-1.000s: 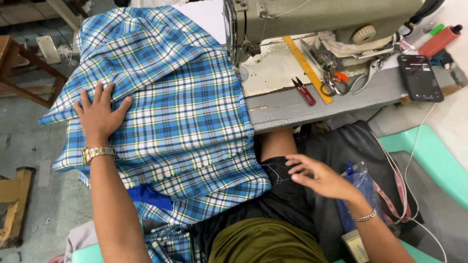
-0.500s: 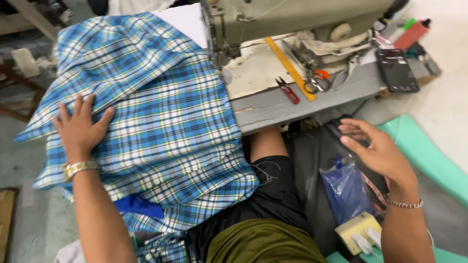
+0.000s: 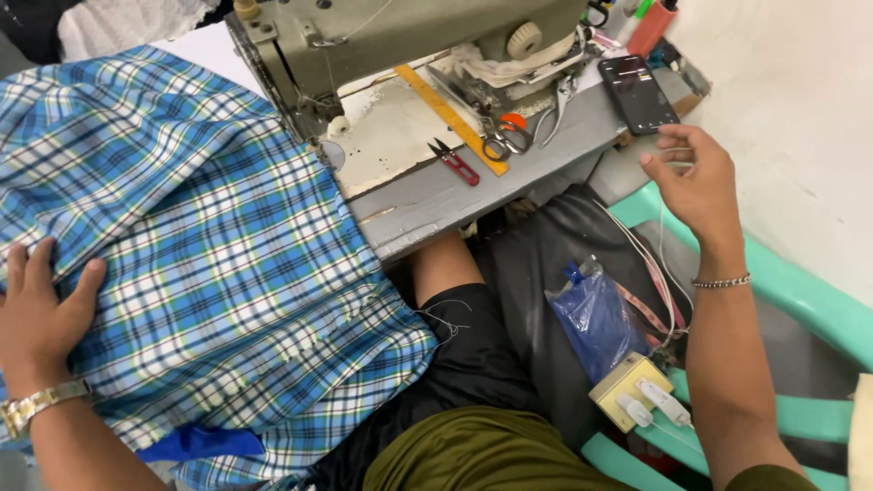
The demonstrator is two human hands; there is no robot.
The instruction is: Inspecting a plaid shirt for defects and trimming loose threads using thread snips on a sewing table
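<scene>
A blue plaid cloth [image 3: 209,245] is spread over the left of the table and hangs down over my lap. My left hand [image 3: 36,314], with a gold watch at the wrist, lies flat on it, fingers apart. My right hand [image 3: 696,182], with a bracelet at the wrist, hovers empty with loose fingers near the table's right end, just below a dark phone [image 3: 638,93]. The grey-green sewing machine [image 3: 409,36] stands at the back of the table.
On the grey table [image 3: 436,200] lie a yellow ruler [image 3: 450,114], red thread snips [image 3: 455,162] and scissors [image 3: 509,136]. A blue plastic bag [image 3: 596,318], a tape measure and a small yellow box lie on a black cloth on the teal chair [image 3: 809,309] to my right.
My right hand has risen from my lap up toward the phone at the table's right end. My left hand stays flat on the plaid cloth. The camera has swung right.
</scene>
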